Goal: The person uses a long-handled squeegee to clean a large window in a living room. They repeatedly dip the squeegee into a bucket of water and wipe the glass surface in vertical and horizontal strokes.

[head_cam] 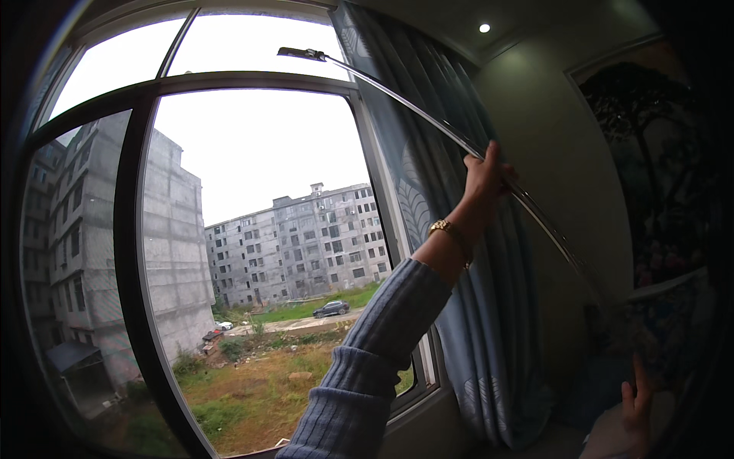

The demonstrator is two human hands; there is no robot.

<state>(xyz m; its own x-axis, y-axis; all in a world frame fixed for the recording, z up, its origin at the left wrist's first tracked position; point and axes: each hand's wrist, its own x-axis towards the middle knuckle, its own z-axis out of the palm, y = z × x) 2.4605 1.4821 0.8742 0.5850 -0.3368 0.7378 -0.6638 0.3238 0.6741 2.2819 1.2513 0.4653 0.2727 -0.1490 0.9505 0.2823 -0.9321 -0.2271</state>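
Note:
My left hand (487, 172), in a ribbed blue-grey sleeve with a gold-coloured bracelet at the wrist, is raised and closed around a long shiny metal pole (401, 100). At the pole's upper end a flat dark cleaning head (301, 54) lies across the upper window pane (246, 43), near its lower right part; whether it touches the glass cannot be told. The pole slants down to the right and fades into shadow. My right hand (636, 396) is low at the right, dim, with fingers pointing up; whether it touches the pole's lower end is unclear.
A dark window frame (129, 229) divides the panes. Long blue-grey curtains (493, 321) with a leaf pattern hang close beside the window, behind the pole. A large framed tree picture (636, 132) is on the right wall. Grey buildings (298, 246) and grass lie outside.

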